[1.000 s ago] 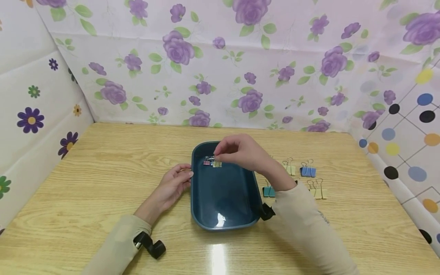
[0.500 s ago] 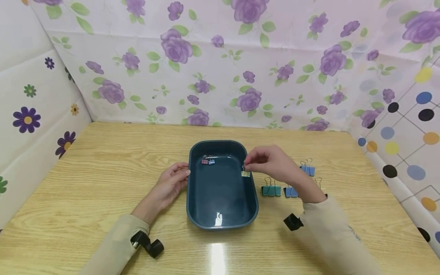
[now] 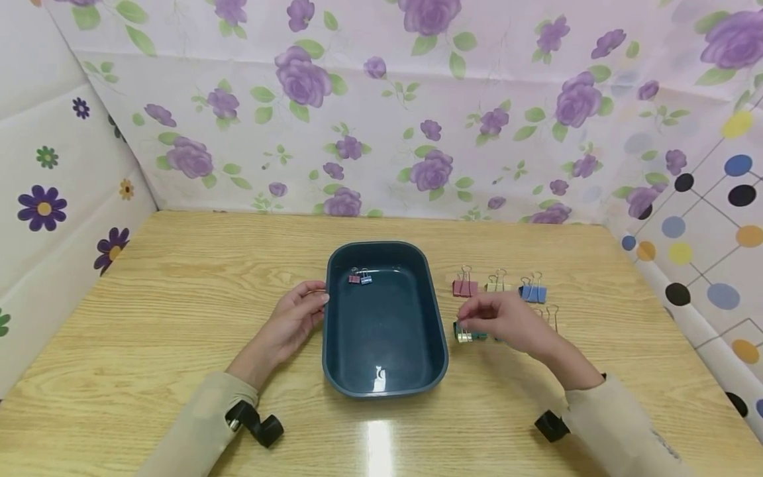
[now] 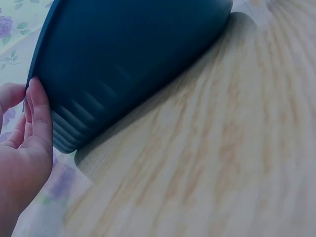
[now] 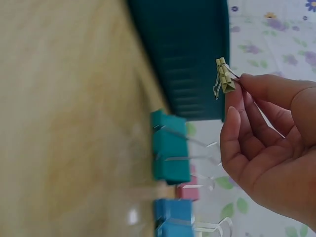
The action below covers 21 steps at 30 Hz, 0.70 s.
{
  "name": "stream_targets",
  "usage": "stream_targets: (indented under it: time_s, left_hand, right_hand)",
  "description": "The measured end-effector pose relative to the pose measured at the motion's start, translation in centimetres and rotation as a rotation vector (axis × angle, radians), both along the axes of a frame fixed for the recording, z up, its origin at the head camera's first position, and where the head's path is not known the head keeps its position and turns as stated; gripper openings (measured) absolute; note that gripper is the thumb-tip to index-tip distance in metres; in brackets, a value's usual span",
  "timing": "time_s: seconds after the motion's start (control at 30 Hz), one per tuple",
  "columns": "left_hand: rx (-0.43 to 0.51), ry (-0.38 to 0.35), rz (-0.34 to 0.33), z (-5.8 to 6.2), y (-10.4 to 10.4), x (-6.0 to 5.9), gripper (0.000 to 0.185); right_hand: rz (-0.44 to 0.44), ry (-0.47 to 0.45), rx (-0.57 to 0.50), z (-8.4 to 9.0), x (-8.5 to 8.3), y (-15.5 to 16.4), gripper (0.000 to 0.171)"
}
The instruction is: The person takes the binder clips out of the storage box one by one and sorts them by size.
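A dark teal tray (image 3: 438,344) stands mid-table, with two tiny clips, pink and blue (image 3: 360,278), at its far end. My left hand (image 3: 316,301) rests with its fingers flat against the tray's left wall (image 4: 123,59), as the left wrist view shows (image 4: 29,98). To the right of the tray, my right hand (image 3: 467,329) pinches a tiny yellow binder clip (image 5: 224,75) by its wire handle between thumb and forefinger (image 5: 239,81). It hovers just above a teal clip (image 3: 477,336) on the table, partly hidden by the hand.
A pink clip (image 3: 464,287), a pale yellow clip (image 3: 497,285) and a blue clip (image 3: 533,292) lie in a row to the right of the tray. Flowered cloth walls (image 3: 381,132) close off the table on three sides.
My right hand lifted the tiny yellow clip from the far end of the tray and carried it right and nearer, over the teal clip. The left hand stayed put.
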<state>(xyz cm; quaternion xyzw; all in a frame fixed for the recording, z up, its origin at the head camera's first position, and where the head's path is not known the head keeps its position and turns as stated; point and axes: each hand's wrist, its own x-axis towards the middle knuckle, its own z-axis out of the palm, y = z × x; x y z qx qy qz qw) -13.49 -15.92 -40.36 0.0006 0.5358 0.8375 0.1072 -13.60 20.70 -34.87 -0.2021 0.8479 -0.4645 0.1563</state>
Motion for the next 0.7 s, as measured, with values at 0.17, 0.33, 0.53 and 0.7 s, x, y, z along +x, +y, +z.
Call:
stream_targets:
  time_s: [0.17,0.33,0.53,0.7]
  left_hand:
    - [0.001,-0.003,0.000,0.1,0.0,0.0,0.016]
    - [0.003,-0.004,0.002,0.1,0.0,0.1,0.016]
    - [0.012,-0.004,-0.001,0.1,0.0,0.1,0.017]
    - [0.021,-0.005,0.000,0.1,0.1,0.0,0.017]
  right_hand:
    - [0.023,-0.015,-0.009,-1.2,0.8,1.0,0.011]
    - [0.040,-0.023,0.004,-2.2,1.2,1.7,0.009]
    - [0.048,-0.047,0.008,-2.8,1.7,2.3,0.008]
    - [0.059,-0.067,0.024,-3.3,1.8,2.5,0.008]
